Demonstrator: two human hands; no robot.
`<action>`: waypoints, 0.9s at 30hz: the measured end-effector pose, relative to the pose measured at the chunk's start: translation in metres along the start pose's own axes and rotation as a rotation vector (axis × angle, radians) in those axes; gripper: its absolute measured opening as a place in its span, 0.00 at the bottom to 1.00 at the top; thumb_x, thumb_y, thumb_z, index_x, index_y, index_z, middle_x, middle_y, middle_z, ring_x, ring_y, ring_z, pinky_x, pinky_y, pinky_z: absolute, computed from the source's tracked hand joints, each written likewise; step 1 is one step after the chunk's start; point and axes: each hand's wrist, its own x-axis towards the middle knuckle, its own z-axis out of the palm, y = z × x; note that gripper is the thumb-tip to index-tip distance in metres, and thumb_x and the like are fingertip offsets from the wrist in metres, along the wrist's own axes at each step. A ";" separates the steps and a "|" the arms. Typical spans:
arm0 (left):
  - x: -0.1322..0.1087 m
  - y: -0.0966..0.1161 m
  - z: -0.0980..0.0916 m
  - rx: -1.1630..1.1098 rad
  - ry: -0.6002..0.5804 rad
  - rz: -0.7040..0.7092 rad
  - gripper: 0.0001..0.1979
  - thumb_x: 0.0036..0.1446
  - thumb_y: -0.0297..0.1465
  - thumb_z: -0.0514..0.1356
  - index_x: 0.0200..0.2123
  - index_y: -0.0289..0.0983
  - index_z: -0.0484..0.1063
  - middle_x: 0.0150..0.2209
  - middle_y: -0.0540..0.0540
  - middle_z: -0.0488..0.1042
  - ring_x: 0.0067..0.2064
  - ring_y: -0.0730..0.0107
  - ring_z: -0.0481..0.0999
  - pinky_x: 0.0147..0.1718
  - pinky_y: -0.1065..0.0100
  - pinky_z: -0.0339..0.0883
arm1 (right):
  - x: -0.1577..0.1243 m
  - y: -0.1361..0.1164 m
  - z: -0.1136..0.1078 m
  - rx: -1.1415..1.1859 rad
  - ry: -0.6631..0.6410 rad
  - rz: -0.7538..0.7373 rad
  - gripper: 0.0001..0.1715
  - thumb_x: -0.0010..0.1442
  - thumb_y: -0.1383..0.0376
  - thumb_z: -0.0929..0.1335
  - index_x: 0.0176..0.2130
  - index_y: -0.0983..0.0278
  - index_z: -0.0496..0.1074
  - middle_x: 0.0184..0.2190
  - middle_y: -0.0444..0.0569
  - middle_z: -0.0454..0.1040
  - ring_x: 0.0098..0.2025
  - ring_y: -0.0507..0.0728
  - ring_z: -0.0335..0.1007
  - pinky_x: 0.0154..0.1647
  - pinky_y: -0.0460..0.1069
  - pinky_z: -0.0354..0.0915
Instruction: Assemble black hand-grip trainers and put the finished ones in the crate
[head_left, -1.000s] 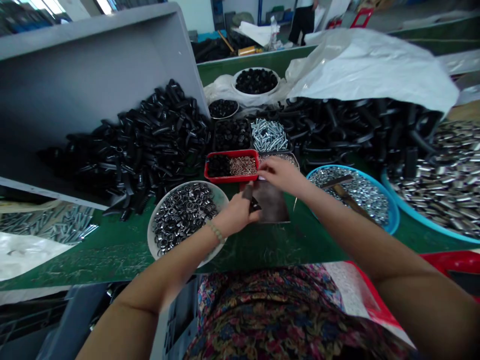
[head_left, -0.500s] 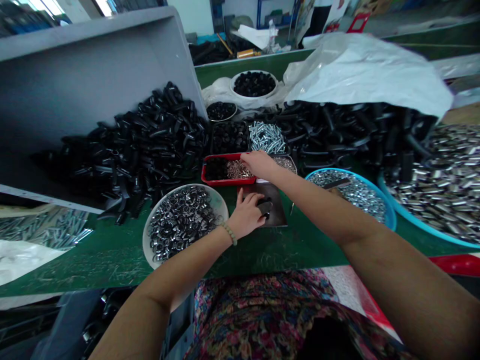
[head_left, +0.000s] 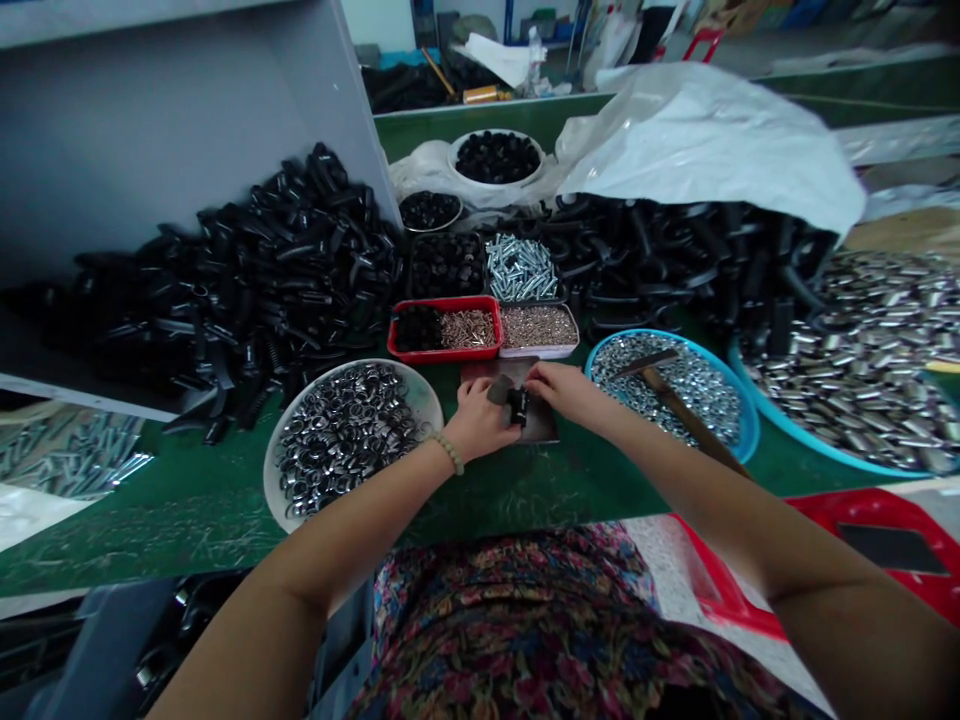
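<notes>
Over a dark metal plate (head_left: 541, 428) on the bench, my left hand (head_left: 480, 418) is closed around a small black plastic part (head_left: 517, 405). My right hand (head_left: 562, 388) meets it from the other side, thumb and fingers pinched at the part's upper right edge. Whatever sits between those fingertips is too small to make out. Just beyond the plate is a red tray (head_left: 444, 355) with black pieces and copper-coloured rivets (head_left: 468, 328). Beside that tray stands a pale tray (head_left: 540, 350) of tiny metal pieces.
A bowl of metal rings (head_left: 352, 430) stands left. To the right, a hammer (head_left: 686, 415) lies across a blue basin (head_left: 752, 425) of small metal parts. Silver screws (head_left: 521, 268) are behind the trays. Heaped black handles (head_left: 277, 260) spill from a grey crate (head_left: 180, 110).
My right hand has come back from the rivets in the red tray to the black part in my left hand. The view has shifted slightly, and the hammer is now uncovered.
</notes>
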 end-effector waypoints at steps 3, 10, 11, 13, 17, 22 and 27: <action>0.001 0.001 0.000 0.020 -0.005 -0.011 0.28 0.46 0.38 0.61 0.52 0.38 0.63 0.49 0.40 0.70 0.54 0.52 0.63 0.53 0.50 0.51 | 0.000 -0.011 0.003 -0.141 0.029 -0.078 0.09 0.64 0.67 0.62 0.37 0.68 0.71 0.36 0.56 0.74 0.43 0.61 0.68 0.43 0.51 0.60; 0.001 0.003 0.001 0.048 -0.014 -0.024 0.29 0.46 0.38 0.61 0.52 0.36 0.62 0.49 0.38 0.70 0.54 0.52 0.63 0.53 0.51 0.52 | -0.023 -0.002 -0.001 -0.415 0.132 -0.212 0.13 0.65 0.63 0.62 0.44 0.67 0.70 0.40 0.56 0.73 0.43 0.61 0.66 0.43 0.53 0.61; 0.001 0.003 0.001 0.049 -0.014 -0.026 0.29 0.47 0.39 0.60 0.53 0.36 0.62 0.49 0.38 0.70 0.54 0.52 0.63 0.53 0.50 0.51 | -0.033 0.011 -0.006 -0.433 0.184 -0.123 0.16 0.65 0.61 0.61 0.47 0.67 0.69 0.42 0.57 0.73 0.45 0.62 0.66 0.44 0.53 0.61; 0.002 0.002 0.001 0.055 -0.018 -0.023 0.29 0.47 0.39 0.60 0.53 0.36 0.62 0.49 0.38 0.70 0.54 0.52 0.63 0.53 0.50 0.51 | -0.058 0.044 -0.018 -0.512 0.277 0.176 0.19 0.65 0.59 0.60 0.49 0.69 0.67 0.43 0.61 0.72 0.46 0.65 0.66 0.43 0.56 0.62; 0.003 0.002 0.002 0.075 -0.024 -0.007 0.25 0.47 0.39 0.60 0.49 0.36 0.65 0.51 0.38 0.70 0.54 0.51 0.63 0.53 0.48 0.52 | -0.098 0.093 -0.032 -0.612 0.178 0.559 0.19 0.63 0.59 0.61 0.45 0.72 0.68 0.41 0.64 0.72 0.46 0.71 0.67 0.39 0.59 0.63; 0.002 0.001 0.002 0.038 0.004 -0.015 0.28 0.46 0.37 0.61 0.51 0.36 0.63 0.50 0.39 0.71 0.54 0.52 0.64 0.53 0.50 0.52 | -0.097 0.052 -0.030 -0.379 0.217 0.504 0.22 0.67 0.62 0.54 0.56 0.69 0.61 0.45 0.63 0.72 0.39 0.65 0.74 0.35 0.56 0.66; 0.001 0.000 0.003 0.008 0.021 -0.031 0.27 0.45 0.37 0.62 0.50 0.36 0.63 0.48 0.40 0.70 0.53 0.54 0.65 0.53 0.51 0.52 | -0.079 -0.030 -0.040 -0.017 0.147 0.113 0.20 0.68 0.60 0.56 0.56 0.60 0.62 0.45 0.53 0.75 0.39 0.60 0.75 0.37 0.51 0.68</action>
